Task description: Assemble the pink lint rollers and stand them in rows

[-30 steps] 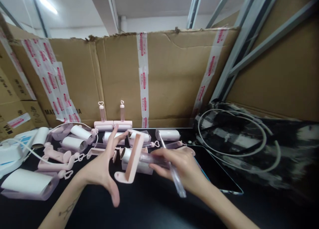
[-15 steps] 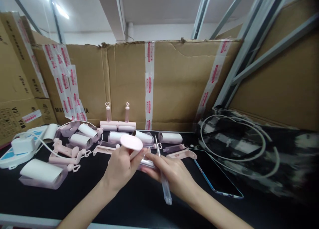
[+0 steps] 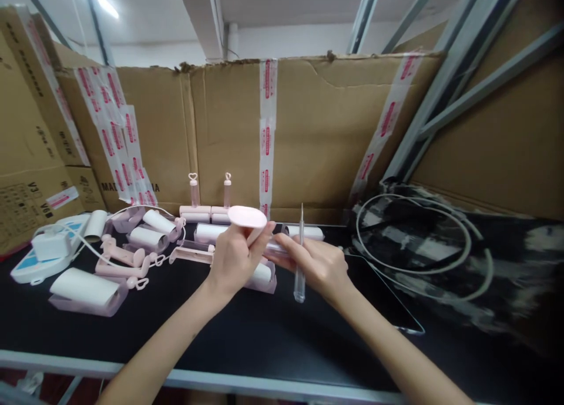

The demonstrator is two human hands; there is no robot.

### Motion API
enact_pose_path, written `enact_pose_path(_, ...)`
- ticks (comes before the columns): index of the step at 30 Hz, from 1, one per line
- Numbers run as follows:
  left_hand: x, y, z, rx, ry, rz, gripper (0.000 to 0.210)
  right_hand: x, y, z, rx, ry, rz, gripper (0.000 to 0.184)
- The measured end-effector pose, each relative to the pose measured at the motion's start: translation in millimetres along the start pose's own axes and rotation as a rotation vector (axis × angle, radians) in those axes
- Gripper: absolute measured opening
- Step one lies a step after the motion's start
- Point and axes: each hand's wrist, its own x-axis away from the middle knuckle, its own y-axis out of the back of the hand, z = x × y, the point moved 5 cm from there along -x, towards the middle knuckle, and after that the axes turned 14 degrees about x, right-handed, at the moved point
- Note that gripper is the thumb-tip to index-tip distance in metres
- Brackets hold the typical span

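My left hand [image 3: 233, 261] is closed around a pink lint roller part [image 3: 247, 217], whose oval end plate faces up above the fingers. My right hand [image 3: 319, 264] meets it from the right, gripping a slim pointed tool with a clear handle [image 3: 299, 284]. The tool stands nearly upright, tip up. Between the two hands runs a clear tube-like piece [image 3: 277, 247], mostly covered by fingers. Below them lies a white paper roll in a translucent pink case [image 3: 264, 274], partly behind my left hand.
Several rolls in cases and a pink handle frame [image 3: 121, 270] lie to the left, beside a white power strip [image 3: 48, 258]. Two assembled lint rollers [image 3: 194, 208] stand against the cardboard wall [image 3: 317, 134]. A phone [image 3: 388, 293] and a coiled cable [image 3: 359, 234] are at right.
Both hands have moved up and slightly right in view. The pointed tool has swung from a slant to nearly upright. The cased roll below the hands has come into view.
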Motion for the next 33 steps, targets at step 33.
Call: enact_pose_path(33,-54.8,-5.0,21.9,-0.133,-0.175,0.387,0.021,-58.6,-59.7,-3.3,-1.146,-0.138,0.810,0.023)
